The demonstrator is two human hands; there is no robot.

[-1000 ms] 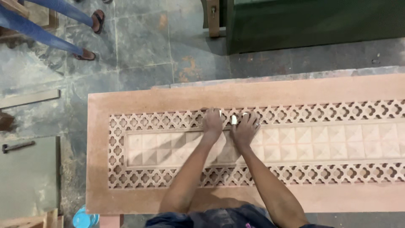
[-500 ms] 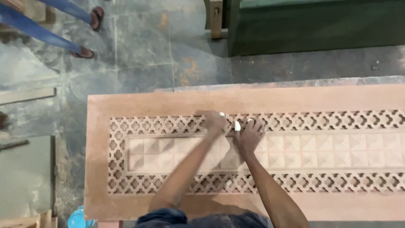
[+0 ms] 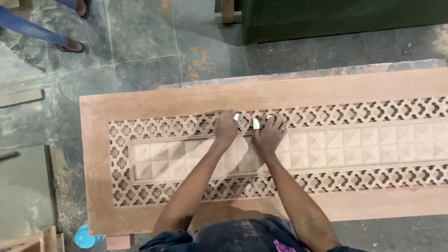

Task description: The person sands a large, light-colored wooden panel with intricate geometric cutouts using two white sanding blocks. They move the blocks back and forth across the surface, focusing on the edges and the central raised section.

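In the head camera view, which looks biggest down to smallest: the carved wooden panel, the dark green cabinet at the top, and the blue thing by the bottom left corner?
1. Carved wooden panel, by far the largest; it runs off the right edge.
2. Dark green cabinet, only partly in view, so its full size is unsure.
3. Blue thing, the smallest, partly hidden under the panel.

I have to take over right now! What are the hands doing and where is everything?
Left hand: flat on the upper lattice band, white wrap on a fingertip, holding nothing.
Right hand: beside it on the same band, white wraps on two fingertips, holding nothing.
Carved wooden panel: lies flat above the stone floor, pyramid squares in its middle.
Done or left: the pictures cannot tell.
Another person's feet stand at far left.
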